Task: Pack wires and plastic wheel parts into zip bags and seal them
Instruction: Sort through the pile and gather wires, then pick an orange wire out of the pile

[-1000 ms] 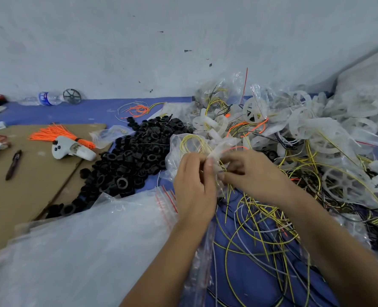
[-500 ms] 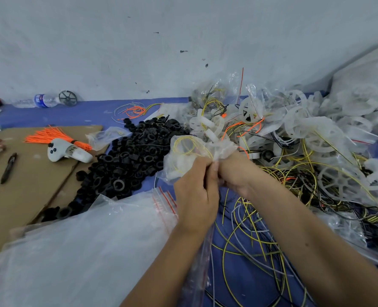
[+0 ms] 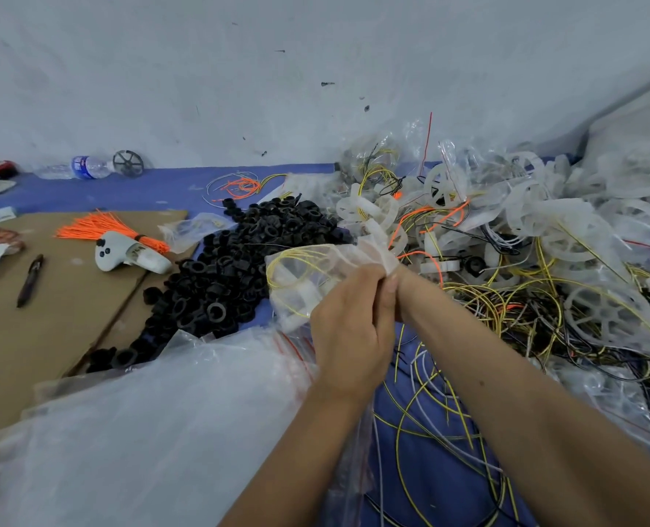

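Both hands pinch the mouth of a small zip bag above the blue tabletop.

The left hand (image 3: 348, 329) clamps its grip on the zip bag (image 3: 308, 277), which holds yellow wire (image 3: 277, 265); the right hand (image 3: 401, 294), mostly hidden behind it, pinches the same edge; black rings (image 3: 235, 260) lie just left, white wheel parts (image 3: 566, 230) right.

Zip bag (image 3: 308, 283) showing as thin clear glossy plastic, crinkled. Wheel parts (image 3: 566, 230) looking translucent white plastic, matt. Black rings (image 3: 239, 260) looking matt rubbery plastic. Wires (image 3: 430, 393) wearing smooth plastic insulation. Cardboard sheet (image 3: 49, 336) lying matt brown. Tabletop (image 3: 171, 188) wearing matt blue covering.
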